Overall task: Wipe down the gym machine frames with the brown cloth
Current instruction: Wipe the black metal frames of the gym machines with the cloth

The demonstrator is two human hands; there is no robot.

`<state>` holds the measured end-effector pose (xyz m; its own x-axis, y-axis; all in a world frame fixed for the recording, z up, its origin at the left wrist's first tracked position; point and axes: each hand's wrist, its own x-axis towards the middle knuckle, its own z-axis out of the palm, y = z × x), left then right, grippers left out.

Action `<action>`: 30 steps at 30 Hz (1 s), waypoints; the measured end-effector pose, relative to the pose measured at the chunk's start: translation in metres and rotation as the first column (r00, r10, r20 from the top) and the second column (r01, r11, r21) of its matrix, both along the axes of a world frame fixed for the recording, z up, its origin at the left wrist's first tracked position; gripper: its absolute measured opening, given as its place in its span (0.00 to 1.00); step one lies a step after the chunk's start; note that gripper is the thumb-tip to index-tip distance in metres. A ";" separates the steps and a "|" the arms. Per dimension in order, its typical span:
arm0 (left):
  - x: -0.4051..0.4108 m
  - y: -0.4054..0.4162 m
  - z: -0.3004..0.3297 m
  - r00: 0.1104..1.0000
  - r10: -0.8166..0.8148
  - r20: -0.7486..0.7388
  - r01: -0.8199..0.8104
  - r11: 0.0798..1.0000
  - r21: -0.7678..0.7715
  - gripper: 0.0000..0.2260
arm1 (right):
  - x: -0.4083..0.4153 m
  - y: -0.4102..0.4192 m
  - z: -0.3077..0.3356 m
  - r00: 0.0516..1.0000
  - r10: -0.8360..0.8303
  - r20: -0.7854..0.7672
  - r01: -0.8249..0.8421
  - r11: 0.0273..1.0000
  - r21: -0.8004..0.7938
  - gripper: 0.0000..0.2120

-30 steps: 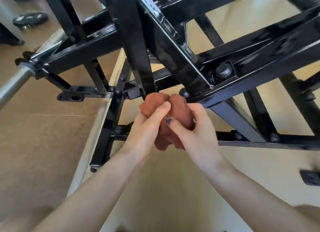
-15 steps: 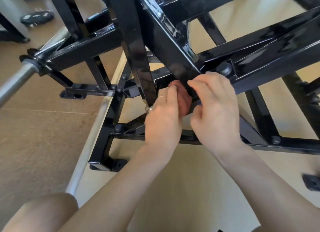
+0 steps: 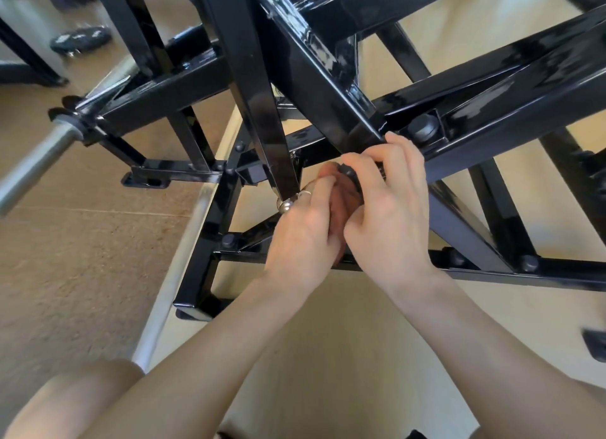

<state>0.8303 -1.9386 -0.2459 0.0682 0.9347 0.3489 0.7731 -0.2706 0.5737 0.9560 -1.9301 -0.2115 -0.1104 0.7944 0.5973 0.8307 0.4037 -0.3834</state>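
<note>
The floor (image 3: 65, 258) carries everything here: a brown textured stretch along its left side and a pale cream stretch (image 3: 328, 356) running from the middle to the right edge, with a silver strip (image 3: 170, 281) along the seam between them. On it stands the black gym machine frame (image 3: 328, 88), glossy square tubing crossing at many angles and filling the upper half of the view; its lower corner foot (image 3: 193, 304) sits just right of the silver strip. A bare steel bar (image 3: 29, 173) sticks out from the frame toward the floor's left edge. Near the far left corner lies a dark weight plate (image 3: 80, 38). A black rubber stopper (image 3: 423, 127) sits in a bracket on the right-hand beam.

Both forearms reach up from the near edge, and a bare knee (image 3: 65, 399) shows at the near left corner. The left hand (image 3: 305, 229) and the right hand (image 3: 390, 215) are pressed close together under the joint where the slanted beams meet. The brown cloth (image 3: 337, 206) is bunched between them, only a narrow strip of it showing. The left hand's fingers curl round it from the left; the right hand's thumb and bent fingers pinch it from the right, with the fingertips (image 3: 392, 138) touching the beam's lower edge. A silver ring (image 3: 285, 204) sits on a left-hand finger, right beside the bottom end of a narrow upright bar (image 3: 262, 111).
</note>
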 end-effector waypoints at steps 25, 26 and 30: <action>-0.087 0.015 -0.048 0.997 -0.030 0.069 0.052 0.937 -0.345 0.20 | -0.075 0.003 -0.063 0.858 0.063 0.510 0.128 0.935 -0.331 0.43; -0.084 0.016 -0.056 0.997 -0.038 0.060 0.054 0.952 -0.302 0.23 | -0.077 0.003 -0.064 0.865 0.042 0.500 0.142 0.936 -0.323 0.42; -0.099 0.018 -0.077 0.999 -0.035 -0.003 0.033 0.967 -0.254 0.25 | -0.084 0.002 -0.068 0.875 -0.010 0.484 0.182 0.934 -0.309 0.39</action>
